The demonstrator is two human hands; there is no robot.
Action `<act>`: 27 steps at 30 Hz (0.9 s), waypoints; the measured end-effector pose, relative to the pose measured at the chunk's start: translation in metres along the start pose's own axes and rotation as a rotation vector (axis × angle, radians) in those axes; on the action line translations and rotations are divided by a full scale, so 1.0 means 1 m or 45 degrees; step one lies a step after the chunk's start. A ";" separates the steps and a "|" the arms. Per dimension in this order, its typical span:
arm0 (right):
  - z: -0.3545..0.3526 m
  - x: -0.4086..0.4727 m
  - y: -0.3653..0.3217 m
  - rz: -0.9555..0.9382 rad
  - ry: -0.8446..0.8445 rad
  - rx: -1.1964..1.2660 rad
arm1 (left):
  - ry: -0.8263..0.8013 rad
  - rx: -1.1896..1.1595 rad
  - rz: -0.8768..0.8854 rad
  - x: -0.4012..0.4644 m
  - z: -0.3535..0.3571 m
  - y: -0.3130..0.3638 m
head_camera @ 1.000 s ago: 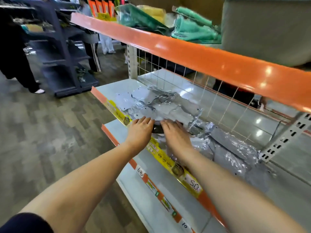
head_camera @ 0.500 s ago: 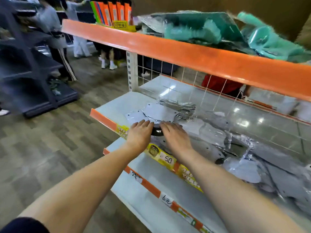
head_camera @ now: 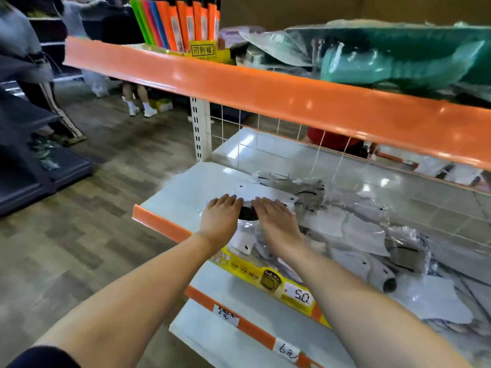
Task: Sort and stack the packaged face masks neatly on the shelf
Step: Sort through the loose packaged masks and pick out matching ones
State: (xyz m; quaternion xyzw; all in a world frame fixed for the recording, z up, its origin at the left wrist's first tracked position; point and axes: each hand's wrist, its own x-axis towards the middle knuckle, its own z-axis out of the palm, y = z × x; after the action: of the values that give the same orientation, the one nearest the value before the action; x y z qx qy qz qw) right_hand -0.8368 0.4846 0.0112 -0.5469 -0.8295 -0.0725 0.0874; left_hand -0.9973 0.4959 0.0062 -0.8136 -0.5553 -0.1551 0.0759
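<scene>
Fingers of both hands lie straight and close together, palms down, pinching nothing. Going left to right: a dark shelving unit (head_camera: pixel 39 166) stands on the wood-pattern floor (head_camera: pixel 87 235) at the far left, with other people's legs visible further back. The left hand (head_camera: pixel 221 213) rests flat on a clear-wrapped mask pack (head_camera: pixel 265 193) near the left end of the white shelf (head_camera: pixel 180 192). A small dark item (head_camera: pixel 248 213) shows in the gap between the two hands; what it is cannot be told. The right hand (head_camera: pixel 276 217) lies just beside the left, also pressing flat on the same pile. To the right of the hands, more packaged masks (head_camera: pixel 372 235) lie loose and overlapping across the shelf, unstacked, spreading toward the right edge of the view. A yellow price strip (head_camera: pixel 279 282) marked 5.0 runs along the shelf's front lip below the right forearm. A lower shelf (head_camera: pixel 239 349) carries handwritten labels. Overhead, an orange rail (head_camera: pixel 265 94) fronts the upper shelf, which holds bright upright packs (head_camera: pixel 180 25) at left and green bagged goods (head_camera: pixel 398 59) at right. A wire grid (head_camera: pixel 292 136) backs the mask shelf.
</scene>
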 end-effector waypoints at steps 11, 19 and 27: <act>0.031 0.073 -0.027 0.097 -0.050 0.012 | -0.163 0.055 -0.064 0.048 0.024 -0.074; 0.052 0.123 -0.073 0.308 -0.049 0.021 | -0.305 -0.025 0.080 0.076 0.038 -0.143; 0.072 0.168 -0.106 0.550 -0.115 0.040 | -0.418 -0.078 0.229 0.098 0.046 -0.187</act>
State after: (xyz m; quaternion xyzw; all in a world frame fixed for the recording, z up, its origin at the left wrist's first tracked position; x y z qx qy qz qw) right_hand -1.0043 0.6087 -0.0241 -0.7130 -0.6973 -0.0145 0.0721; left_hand -1.1304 0.6656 -0.0134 -0.8762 -0.4803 -0.0297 -0.0271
